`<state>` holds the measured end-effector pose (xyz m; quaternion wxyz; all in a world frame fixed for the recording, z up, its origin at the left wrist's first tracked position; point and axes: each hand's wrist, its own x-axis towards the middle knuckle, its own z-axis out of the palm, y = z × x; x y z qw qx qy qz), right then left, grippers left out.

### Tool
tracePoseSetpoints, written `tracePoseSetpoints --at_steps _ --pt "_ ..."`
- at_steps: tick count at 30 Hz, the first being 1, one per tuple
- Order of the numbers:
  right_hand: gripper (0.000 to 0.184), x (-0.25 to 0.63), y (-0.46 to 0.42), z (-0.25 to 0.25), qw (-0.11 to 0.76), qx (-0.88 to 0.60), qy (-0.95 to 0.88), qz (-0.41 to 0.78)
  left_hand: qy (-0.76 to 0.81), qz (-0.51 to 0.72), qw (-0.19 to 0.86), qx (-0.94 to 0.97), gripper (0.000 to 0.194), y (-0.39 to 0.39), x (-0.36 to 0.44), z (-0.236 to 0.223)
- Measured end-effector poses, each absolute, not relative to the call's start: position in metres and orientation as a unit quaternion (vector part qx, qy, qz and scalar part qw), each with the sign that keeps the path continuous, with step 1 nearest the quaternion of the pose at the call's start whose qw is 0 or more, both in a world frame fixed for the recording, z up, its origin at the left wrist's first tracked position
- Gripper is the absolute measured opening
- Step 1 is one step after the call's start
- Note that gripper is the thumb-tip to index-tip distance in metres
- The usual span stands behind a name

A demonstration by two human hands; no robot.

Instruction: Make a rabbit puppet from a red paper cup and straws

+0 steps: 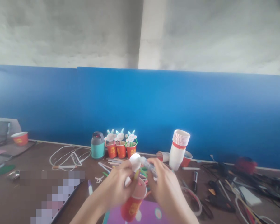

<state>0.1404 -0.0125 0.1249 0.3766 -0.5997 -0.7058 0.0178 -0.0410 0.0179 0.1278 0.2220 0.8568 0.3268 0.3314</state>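
Note:
My left hand (121, 179) has its fingers closed on a small round white disc (135, 161), held up above a red paper cup (132, 207). In my right hand (164, 179) is a pale tube (148, 166), apparently a glue stick, whose end meets the disc's right edge or comes very close to it. The red cup with gold print stands below both hands on a purple sheet (151, 213). Something yellow and thin shows by my left fingertips, partly hidden by them. Colored sticks (143, 172) lie behind the hands.
Three red cups with rabbit-like figures (120, 149) stand at the back beside a teal device (98, 146). A stack of white paper cups (178, 149) rises to the right. White cable (71, 157) lies at left; dark tools and wires (221, 196) clutter the right. A blue partition (177, 105) borders the table.

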Motion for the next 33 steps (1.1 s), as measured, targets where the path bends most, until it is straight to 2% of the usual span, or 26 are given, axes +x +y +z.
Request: tracePoseSetpoints --at_steps 4,8,12,16,22,29,33 --pt "0.022 0.147 -0.013 0.131 0.408 -0.578 -0.705 0.059 0.344 0.33 0.213 0.852 0.022 0.017 -0.042 0.131" --pt "0.027 0.14 -0.019 0.136 0.379 -0.56 -0.73 0.1 0.311 0.346 0.242 0.851 0.019 0.017 -0.041 0.133" --pt "0.027 0.132 -0.016 0.127 0.371 -0.583 -0.72 0.065 0.301 0.349 0.263 0.848 0.018 0.019 -0.04 0.129" --pt "0.023 0.137 -0.011 0.123 0.399 -0.611 -0.684 0.005 0.312 0.352 0.253 0.845 0.017 0.02 -0.042 0.129" --pt "0.023 0.137 -0.018 0.133 0.401 -0.578 -0.707 0.08 0.321 0.337 0.252 0.849 0.02 0.017 -0.043 0.135" --pt "0.026 0.141 -0.003 0.123 0.383 -0.609 -0.694 0.017 0.271 0.331 0.288 0.857 0.019 0.013 -0.042 0.136" --pt "0.036 0.186 0.014 0.113 0.381 -0.647 -0.659 0.048 0.294 0.343 0.315 0.835 0.02 0.017 -0.048 0.137"
